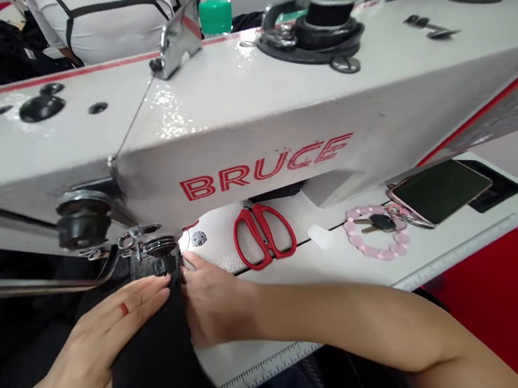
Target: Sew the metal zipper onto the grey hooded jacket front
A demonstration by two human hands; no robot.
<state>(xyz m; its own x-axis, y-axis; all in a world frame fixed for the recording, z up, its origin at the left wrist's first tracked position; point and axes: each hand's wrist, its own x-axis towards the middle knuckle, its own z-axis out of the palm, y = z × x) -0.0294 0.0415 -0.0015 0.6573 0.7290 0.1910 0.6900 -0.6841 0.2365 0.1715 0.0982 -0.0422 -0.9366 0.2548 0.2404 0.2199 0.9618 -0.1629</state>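
Observation:
Black fabric point(157, 346) lies under the needle end of a white sewing machine point(269, 119). My left hand point(103, 326) rests flat on this cloth, fingers stretched toward the thread tension knob point(164, 264), with a red band on one finger. On the cloth's right edge is my right hand point(216, 303), close to the needle area; its fingertips curl in at the edge and are partly hidden by the fabric. The needle and presser foot are hidden behind the machine head and tension parts.
Red-handled scissors point(265, 238) lie on the machine bed beyond my right hand. Farther right are keys on a pink beaded ring point(377, 230) and a phone point(441, 191). A ruler strip point(274, 368) follows the front edge. Across the machine, a person point(93, 0) wears white.

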